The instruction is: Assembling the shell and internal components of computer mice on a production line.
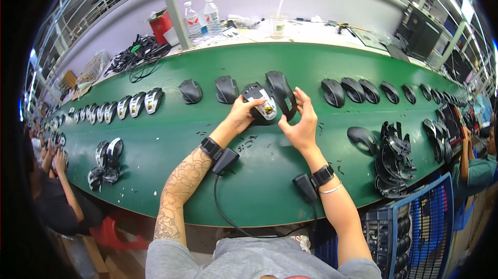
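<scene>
My left hand (240, 115) grips an opened computer mouse (263, 105), its pale inner housing and a small yellow part showing. Just to its right, my right hand (303, 124) has thumb and fingers curled about the lower end of a black mouse shell (278, 85). The shell is tilted and stands close beside the opened mouse; whether the two touch I cannot tell. Beyond my left hand sit two black mice, one (226, 89) near the opened mouse and another (190, 92) farther left. Small black bits (248, 143) lie scattered on the green table (270, 175) below my hands.
Mice with pale housings (136, 103) line the table leftward; black mice (333, 92) line it rightward. Black shells (393, 162) pile up at right, near a lone shell (362, 139). Bottles (211, 17) and a cup (277, 26) stand behind. Co-workers sit at both sides.
</scene>
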Demonstrator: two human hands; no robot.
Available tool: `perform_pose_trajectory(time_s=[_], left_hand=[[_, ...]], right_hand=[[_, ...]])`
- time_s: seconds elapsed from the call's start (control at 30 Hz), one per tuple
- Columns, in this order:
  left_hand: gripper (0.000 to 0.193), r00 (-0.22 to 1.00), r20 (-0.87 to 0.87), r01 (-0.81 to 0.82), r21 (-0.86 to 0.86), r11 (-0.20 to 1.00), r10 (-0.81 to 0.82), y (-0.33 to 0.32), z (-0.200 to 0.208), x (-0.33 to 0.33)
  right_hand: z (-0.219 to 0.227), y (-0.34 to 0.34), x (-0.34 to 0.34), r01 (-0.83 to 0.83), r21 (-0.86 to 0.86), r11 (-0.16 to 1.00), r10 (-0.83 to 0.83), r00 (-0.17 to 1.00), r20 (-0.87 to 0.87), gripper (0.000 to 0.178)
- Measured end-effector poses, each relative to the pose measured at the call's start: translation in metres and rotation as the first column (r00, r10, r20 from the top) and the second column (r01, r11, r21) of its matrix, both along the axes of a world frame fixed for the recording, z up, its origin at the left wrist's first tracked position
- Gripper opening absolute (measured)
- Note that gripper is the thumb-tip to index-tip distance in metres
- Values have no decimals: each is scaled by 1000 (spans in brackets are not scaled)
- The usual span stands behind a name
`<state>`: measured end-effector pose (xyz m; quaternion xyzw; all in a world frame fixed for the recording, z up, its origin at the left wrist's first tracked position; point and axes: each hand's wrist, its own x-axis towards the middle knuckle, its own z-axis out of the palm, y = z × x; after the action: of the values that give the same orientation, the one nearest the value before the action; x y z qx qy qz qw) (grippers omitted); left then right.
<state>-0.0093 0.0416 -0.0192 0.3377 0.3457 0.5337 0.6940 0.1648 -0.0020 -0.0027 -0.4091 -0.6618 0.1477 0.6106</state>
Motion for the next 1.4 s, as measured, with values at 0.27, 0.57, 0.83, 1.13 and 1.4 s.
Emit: perform_pose_trajectory(time_s=[0.27,0.57,0.83,1.13,1.4], left_hand=[[43,989,141,-39,-19,999,41,-14,-1,16],[36,919,-283,-132,437,890,275,-18,-7,45],[38,925,-260,-147,426,893,276,-22,-10,41],[39,914,-288,-150,412,899,285,-15,-15,41],[41,949,-238,-110,363,925,206,-21,-4,38]], right_hand=[[-7,-11,-15,33,-77,996,-15,973,228,56],[-2,-6,-3,33,-114,993,-6,975,224,52],[-14,-3,-6,-87,-180,980,109,987,120,47],[-16,-1,-5,-52,-183,982,80,986,148,49],[-12,-1,-2,-29,-105,994,58,957,285,54]])
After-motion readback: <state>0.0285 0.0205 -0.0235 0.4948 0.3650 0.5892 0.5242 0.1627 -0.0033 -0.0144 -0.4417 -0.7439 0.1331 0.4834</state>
